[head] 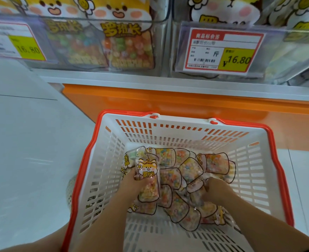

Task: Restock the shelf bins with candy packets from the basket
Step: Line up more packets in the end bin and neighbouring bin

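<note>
A white slotted basket with an orange rim stands on the floor below the shelf. Several clear candy packets with a cartoon animal print lie in its bottom. My left hand is down inside and grips one candy packet, which stands nearly upright. My right hand is buried among the packets at the right; its fingers are hidden under them. Above, a clear shelf bin on the left holds upright packets, and a second clear bin sits to the right.
Price tags reading 16.80 hang on the bin fronts. A white shelf ledge and an orange base panel run just behind the basket. Pale floor tiles spread out on the left.
</note>
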A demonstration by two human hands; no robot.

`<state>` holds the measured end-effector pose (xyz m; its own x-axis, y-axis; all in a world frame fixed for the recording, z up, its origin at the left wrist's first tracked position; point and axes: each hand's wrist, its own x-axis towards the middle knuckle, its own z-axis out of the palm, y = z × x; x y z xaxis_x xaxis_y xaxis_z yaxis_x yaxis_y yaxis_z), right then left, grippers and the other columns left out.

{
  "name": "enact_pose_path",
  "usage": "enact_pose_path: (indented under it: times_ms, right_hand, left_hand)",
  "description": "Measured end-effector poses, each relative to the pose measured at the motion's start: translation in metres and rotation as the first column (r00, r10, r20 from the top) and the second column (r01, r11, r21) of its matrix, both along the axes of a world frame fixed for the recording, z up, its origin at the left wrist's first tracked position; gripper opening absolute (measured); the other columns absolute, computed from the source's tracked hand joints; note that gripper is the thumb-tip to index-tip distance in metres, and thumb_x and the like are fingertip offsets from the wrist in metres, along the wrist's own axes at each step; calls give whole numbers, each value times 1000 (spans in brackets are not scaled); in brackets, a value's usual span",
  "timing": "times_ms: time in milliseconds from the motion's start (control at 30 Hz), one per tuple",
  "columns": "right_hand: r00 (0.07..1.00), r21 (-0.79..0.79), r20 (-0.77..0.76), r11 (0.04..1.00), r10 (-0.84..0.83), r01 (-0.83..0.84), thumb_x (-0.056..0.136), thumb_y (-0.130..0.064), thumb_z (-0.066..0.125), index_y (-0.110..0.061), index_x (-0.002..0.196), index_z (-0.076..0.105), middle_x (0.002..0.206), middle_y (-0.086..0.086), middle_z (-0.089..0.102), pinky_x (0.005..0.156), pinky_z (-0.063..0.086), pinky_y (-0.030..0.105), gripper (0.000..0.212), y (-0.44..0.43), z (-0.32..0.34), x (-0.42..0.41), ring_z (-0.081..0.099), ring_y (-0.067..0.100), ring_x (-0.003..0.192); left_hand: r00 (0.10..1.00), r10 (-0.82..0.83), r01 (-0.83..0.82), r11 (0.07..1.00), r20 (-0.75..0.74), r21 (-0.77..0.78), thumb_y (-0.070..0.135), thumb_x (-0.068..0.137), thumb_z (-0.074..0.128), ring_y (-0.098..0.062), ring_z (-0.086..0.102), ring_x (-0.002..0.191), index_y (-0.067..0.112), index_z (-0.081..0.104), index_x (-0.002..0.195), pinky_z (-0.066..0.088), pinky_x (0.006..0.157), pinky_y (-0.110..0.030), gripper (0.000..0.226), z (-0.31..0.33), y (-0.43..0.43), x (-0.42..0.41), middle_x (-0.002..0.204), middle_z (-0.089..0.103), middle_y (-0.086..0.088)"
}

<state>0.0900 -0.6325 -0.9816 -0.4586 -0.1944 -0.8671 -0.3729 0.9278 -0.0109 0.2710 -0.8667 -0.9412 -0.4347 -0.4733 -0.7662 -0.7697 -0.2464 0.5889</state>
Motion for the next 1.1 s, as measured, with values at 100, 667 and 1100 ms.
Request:
enact_pose_path:
  times_ms: [100, 667, 1100]
  right_hand:
    - [976, -13, 207, 997, -70, 75, 73, -32, 79, -16, 62, 49, 63, -2, 47, 49, 38, 20, 36, -21, 27, -5, 46, 12, 55]
    - [977, -666, 5, 728, -214, 163, 85, -42, 66, -18, 69, 44, 66, 0, 41, 55, 31, 27, 36, -98, 231, 31, 40, 13, 58]
    - [888, -912, 306, 162, -343, 377, 89, -50, 67, -28, 133, 48, 125, -12, 60, 88, 53, 39, 53, -103, 329, 52, 65, 16, 106]
  left_hand:
    - [999, -37, 36, 998, 15, 47, 30, 82, 81, -16, 65, 95, 36, 61, 86, 55, 86, -35, 22, 2, -1, 1, 91, 69, 12]
    - [968, 62, -49, 997, -243, 62, 47, 96, 60, -20, 57, 120, 29, 49, 142, 49, 80, -32, 50, 153, 24, -37, 140, 57, 0]
    - [739, 264, -154, 962, -620, 226, 32, 107, 44, -21, 73, 64, 0, 67, 103, 60, 60, -30, 39, 294, 6, -28, 71, 74, -10]
